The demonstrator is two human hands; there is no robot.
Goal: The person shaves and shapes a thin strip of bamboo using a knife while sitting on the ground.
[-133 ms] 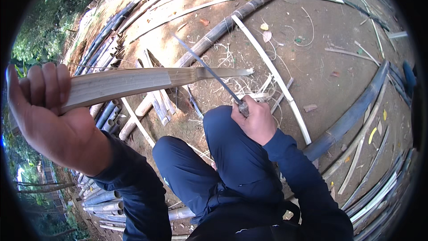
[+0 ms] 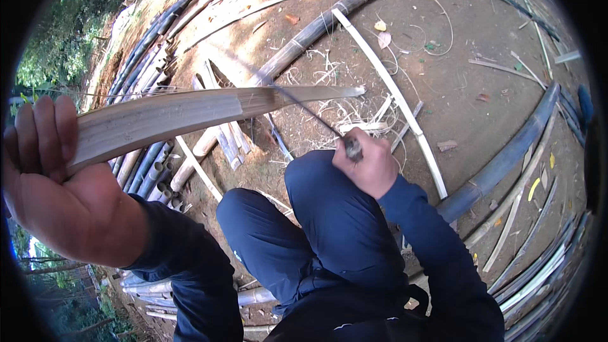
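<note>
My left hand (image 2: pixel 66 183), at the far left, is closed round the near end of a split bamboo strip (image 2: pixel 168 114). The strip stretches to the right, pale on its face, and narrows to a thinner tongue beyond a step near its middle. My right hand (image 2: pixel 370 161) is closed on the handle of a long, thin-bladed knife (image 2: pixel 310 112), just above my right knee. Its blade points up and left, crossing the strip close to the step. Motion blurs the blade's far part, and whether its edge touches the bamboo I cannot tell.
A thick bamboo pole (image 2: pixel 304 38) lies across the ground ahead, with a pale slat (image 2: pixel 392 92) leaning on it. Curly shavings (image 2: pixel 361 114) litter the soil beyond my knees. Stacked bamboo poles (image 2: pixel 149 171) line the left, and a dark bamboo length (image 2: pixel 500 164) lies at right.
My left hand and the strip have shifted a little left and nearer. The right hand has turned slightly and moved a bit right, and the knife blade is now blurred.
</note>
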